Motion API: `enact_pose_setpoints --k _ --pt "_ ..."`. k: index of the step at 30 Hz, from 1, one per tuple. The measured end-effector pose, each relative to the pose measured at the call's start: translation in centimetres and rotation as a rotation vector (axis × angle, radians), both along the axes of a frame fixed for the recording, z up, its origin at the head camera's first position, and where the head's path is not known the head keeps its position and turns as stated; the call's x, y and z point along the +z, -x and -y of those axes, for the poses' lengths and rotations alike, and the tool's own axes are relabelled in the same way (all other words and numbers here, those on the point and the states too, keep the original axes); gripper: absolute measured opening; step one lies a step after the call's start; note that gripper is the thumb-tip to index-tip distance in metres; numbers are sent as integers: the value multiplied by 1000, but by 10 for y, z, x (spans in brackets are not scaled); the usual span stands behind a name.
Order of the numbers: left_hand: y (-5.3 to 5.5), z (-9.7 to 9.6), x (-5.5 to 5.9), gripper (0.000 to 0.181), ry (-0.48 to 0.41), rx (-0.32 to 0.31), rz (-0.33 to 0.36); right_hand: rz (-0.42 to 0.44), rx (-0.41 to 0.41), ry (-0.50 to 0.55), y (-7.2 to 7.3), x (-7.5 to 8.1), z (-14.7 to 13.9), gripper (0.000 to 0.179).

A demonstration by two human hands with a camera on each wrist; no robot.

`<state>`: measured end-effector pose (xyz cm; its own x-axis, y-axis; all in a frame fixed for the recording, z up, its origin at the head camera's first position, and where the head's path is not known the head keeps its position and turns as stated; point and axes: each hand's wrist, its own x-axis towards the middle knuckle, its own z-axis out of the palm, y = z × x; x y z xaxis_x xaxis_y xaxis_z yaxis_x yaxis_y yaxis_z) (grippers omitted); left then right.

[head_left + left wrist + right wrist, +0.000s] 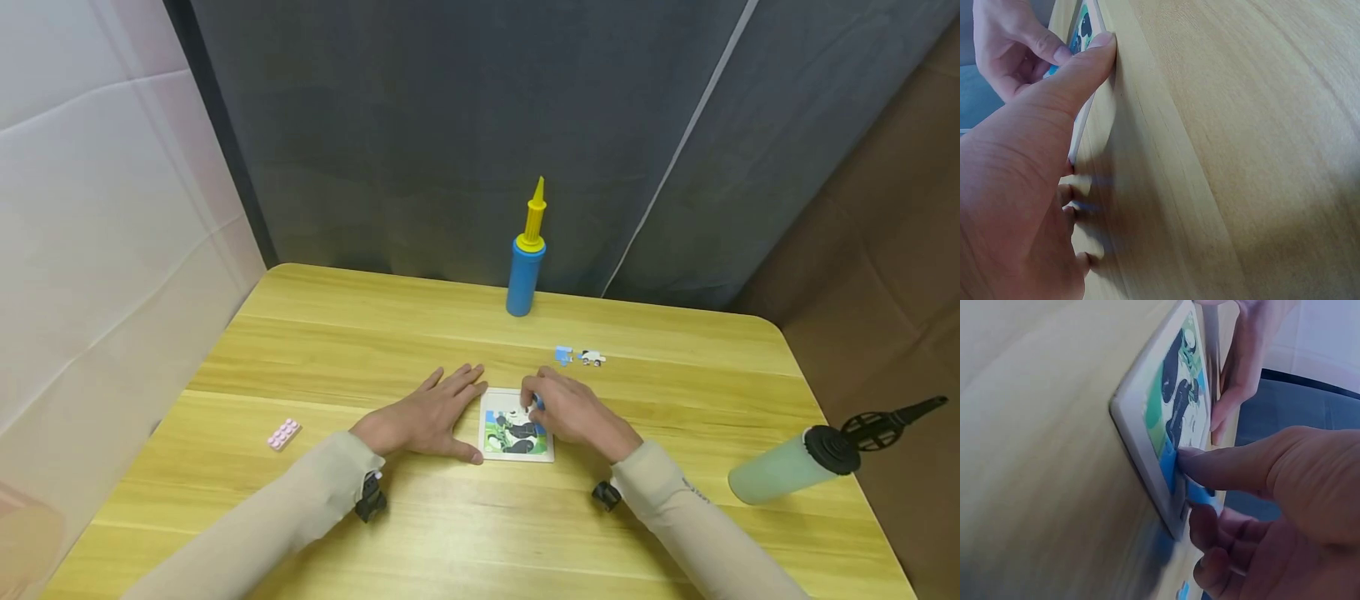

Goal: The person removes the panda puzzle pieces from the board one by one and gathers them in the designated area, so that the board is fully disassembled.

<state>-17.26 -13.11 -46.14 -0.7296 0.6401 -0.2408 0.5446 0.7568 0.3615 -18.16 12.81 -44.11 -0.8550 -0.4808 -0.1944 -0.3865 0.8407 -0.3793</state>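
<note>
A white-framed jigsaw puzzle (553,454) lies on the wooden table, its assembled part showing a black-and-white panda on green and blue. Spread flat, my left hand (431,419) has its fingertips and thumb at the frame's left edge. Over the right part of the puzzle, my right hand (573,410) pinches a blue puzzle piece (1200,492) between thumb and fingers. In the right wrist view the thumb tip is right at the blue part of the picture. Two loose puzzle pieces, one blue (563,355) and one mostly white (592,357), lie beyond the right hand.
A blue and yellow hand pump (523,279) stands upright at the back of the table. To the far left lies a pink toy brick (284,434). A pale green bottle with a black top (780,468) is near the right edge. A dark curtain (420,150) hangs behind.
</note>
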Motion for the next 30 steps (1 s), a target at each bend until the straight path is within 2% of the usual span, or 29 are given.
enact_pose_setpoints --k 6,13,16,21,30 --pt "0 0 0 116 2 -4 -7 24 -26 52 -1 -2 0 15" --pt "1 0 0 116 5 -2 -7 -54 -40 153 0 -4 -7 10" --pt "1 0 0 116 9 0 -7 -61 -56 187 2 -2 -11 12" --pt "1 1 -1 116 12 5 -4 -72 -71 166 7 4 -19 14" --pt "0 0 0 116 6 -5 -6 -113 -133 109 21 13 -44 4"
